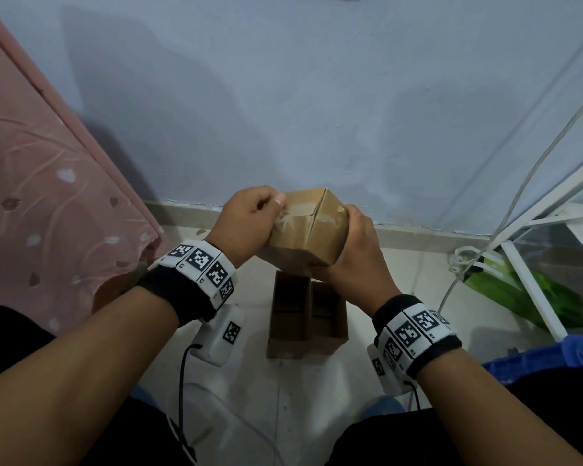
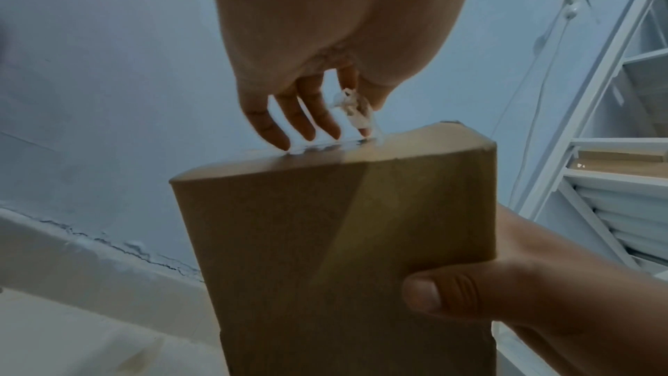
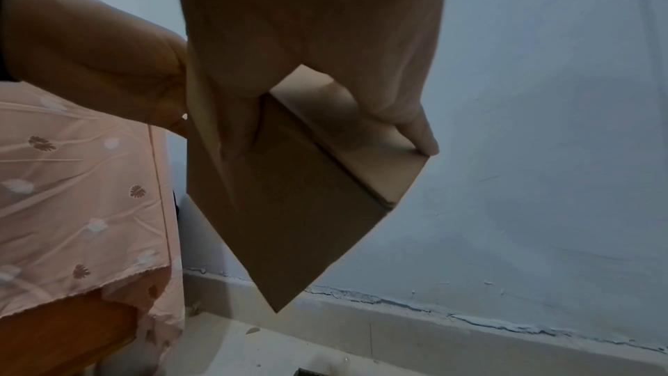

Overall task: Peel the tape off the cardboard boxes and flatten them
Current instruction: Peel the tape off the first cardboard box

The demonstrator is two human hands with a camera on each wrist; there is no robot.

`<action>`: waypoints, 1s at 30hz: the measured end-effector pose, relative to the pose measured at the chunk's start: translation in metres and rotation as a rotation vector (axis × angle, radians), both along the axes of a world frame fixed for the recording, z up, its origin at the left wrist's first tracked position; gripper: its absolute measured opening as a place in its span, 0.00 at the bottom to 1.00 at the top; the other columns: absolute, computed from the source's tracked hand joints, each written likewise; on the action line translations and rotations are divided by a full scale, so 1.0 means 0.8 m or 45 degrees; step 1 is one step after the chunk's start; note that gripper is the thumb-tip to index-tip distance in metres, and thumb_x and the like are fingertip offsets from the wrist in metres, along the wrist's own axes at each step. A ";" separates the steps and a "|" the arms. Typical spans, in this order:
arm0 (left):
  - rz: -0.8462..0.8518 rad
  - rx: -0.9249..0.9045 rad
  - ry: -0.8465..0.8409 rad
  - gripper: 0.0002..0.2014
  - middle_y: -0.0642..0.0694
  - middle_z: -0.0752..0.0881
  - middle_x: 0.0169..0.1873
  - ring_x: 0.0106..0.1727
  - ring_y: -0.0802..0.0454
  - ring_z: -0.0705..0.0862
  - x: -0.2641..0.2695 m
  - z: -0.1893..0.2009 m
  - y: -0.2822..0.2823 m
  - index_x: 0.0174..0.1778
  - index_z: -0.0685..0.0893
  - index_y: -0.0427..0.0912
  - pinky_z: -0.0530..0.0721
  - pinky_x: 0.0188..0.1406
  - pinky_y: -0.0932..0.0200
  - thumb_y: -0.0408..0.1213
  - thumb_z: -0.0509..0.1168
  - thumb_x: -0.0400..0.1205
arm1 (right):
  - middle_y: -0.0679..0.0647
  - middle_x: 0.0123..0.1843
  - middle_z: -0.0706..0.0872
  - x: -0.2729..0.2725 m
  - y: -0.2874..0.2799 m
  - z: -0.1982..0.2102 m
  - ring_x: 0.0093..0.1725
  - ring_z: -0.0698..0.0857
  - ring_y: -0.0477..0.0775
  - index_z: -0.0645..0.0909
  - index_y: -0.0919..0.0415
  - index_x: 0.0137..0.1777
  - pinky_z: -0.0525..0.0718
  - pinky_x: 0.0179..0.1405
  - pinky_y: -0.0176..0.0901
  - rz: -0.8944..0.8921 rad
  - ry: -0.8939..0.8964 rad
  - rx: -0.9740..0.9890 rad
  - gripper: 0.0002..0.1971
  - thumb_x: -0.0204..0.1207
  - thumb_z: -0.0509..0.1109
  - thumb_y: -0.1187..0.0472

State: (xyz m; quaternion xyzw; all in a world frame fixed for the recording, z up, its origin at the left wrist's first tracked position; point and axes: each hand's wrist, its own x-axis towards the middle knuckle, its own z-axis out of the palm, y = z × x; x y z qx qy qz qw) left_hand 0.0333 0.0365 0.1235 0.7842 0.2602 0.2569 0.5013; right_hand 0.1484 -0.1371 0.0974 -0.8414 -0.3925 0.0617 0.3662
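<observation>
The left hand (image 1: pixel 246 223) pinches a crumpled wad of clear tape (image 2: pixel 352 109) between thumb and forefinger. The tape is still stuck to the top face of the box (image 1: pixel 305 230), right under the fingertips. Its other fingers (image 2: pixel 303 116) reach down, loosely spread, tips touching or almost touching that glossy taped strip.

The right hand (image 1: pixel 357 253) is clamped on the box from the opposite side. Its thumb lies along the face nearest the person and the fingers wrap round the far side, with one fingertip at a top corner. The box is held in the air between both hands, tilted, one bottom corner pointing down.

The box looks light, since one hand carries it. The cardboard seems stiff at the edges but would likely dent in the middle of a panel, so gripping across the corners is probably safest. The tape looks thin, stretchy and liable to tear, so pulling low along the seam would likely suit it better than pulling straight up.

Below the hands an open box (image 1: pixel 305 319) stands on the floor (image 1: pixel 249 408). Left of the hands hangs a pink cloth (image 1: pixel 44 183), and a blue wall (image 1: pixel 283 95) lies beyond them.
</observation>
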 end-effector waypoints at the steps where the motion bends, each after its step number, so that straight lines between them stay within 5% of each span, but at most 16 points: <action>1: 0.024 0.025 0.070 0.16 0.47 0.87 0.44 0.48 0.53 0.84 0.000 0.000 0.002 0.42 0.86 0.50 0.83 0.55 0.48 0.56 0.61 0.82 | 0.46 0.72 0.70 0.001 0.000 0.000 0.74 0.73 0.54 0.61 0.53 0.83 0.78 0.74 0.62 0.012 0.031 -0.001 0.62 0.52 0.92 0.43; 3: 0.121 0.072 0.262 0.30 0.42 0.82 0.62 0.67 0.44 0.80 -0.004 0.001 0.003 0.60 0.83 0.50 0.78 0.70 0.40 0.69 0.57 0.75 | 0.46 0.74 0.69 0.001 0.001 0.001 0.74 0.73 0.53 0.59 0.51 0.84 0.79 0.75 0.59 0.035 0.102 0.010 0.63 0.51 0.93 0.43; 5: 0.222 0.041 0.404 0.52 0.40 0.71 0.77 0.80 0.41 0.69 -0.011 0.002 0.005 0.80 0.68 0.50 0.69 0.80 0.36 0.81 0.56 0.66 | 0.47 0.76 0.69 -0.001 0.003 0.004 0.75 0.74 0.52 0.58 0.50 0.85 0.80 0.74 0.58 0.062 0.164 0.040 0.64 0.51 0.93 0.45; 8: 0.237 -0.172 0.395 0.65 0.41 0.64 0.84 0.84 0.42 0.65 -0.022 0.005 0.013 0.87 0.56 0.54 0.67 0.80 0.44 0.87 0.60 0.57 | 0.47 0.76 0.70 -0.006 0.006 0.012 0.74 0.74 0.49 0.59 0.50 0.85 0.80 0.74 0.55 0.093 0.195 0.086 0.64 0.51 0.94 0.46; 11: 0.187 -0.176 0.367 0.58 0.46 0.71 0.80 0.74 0.48 0.75 -0.026 0.010 0.018 0.86 0.60 0.52 0.74 0.71 0.52 0.82 0.65 0.64 | 0.47 0.75 0.70 -0.006 0.006 0.017 0.74 0.73 0.49 0.59 0.51 0.85 0.80 0.75 0.56 0.127 0.181 0.097 0.64 0.51 0.93 0.44; 17: 0.389 0.174 0.455 0.55 0.44 0.76 0.73 0.72 0.43 0.78 -0.024 0.025 0.012 0.84 0.64 0.54 0.78 0.71 0.45 0.81 0.65 0.64 | 0.51 0.88 0.60 -0.019 0.009 0.027 0.86 0.60 0.52 0.45 0.46 0.89 0.64 0.84 0.68 0.119 -0.075 0.168 0.67 0.58 0.87 0.38; 24: 0.388 0.567 0.668 0.53 0.40 0.77 0.70 0.69 0.38 0.81 -0.028 0.021 0.002 0.84 0.62 0.54 0.80 0.63 0.44 0.81 0.62 0.67 | 0.52 0.82 0.59 -0.024 0.016 0.025 0.80 0.69 0.57 0.49 0.47 0.90 0.82 0.72 0.57 0.289 -0.203 -0.225 0.65 0.60 0.88 0.41; 30: 0.353 0.638 0.722 0.46 0.42 0.82 0.64 0.66 0.39 0.83 -0.026 0.017 0.009 0.83 0.67 0.56 0.80 0.62 0.46 0.79 0.59 0.73 | 0.51 0.75 0.61 -0.025 0.018 0.015 0.75 0.70 0.55 0.51 0.57 0.89 0.77 0.72 0.44 0.266 -0.100 -0.184 0.60 0.64 0.86 0.47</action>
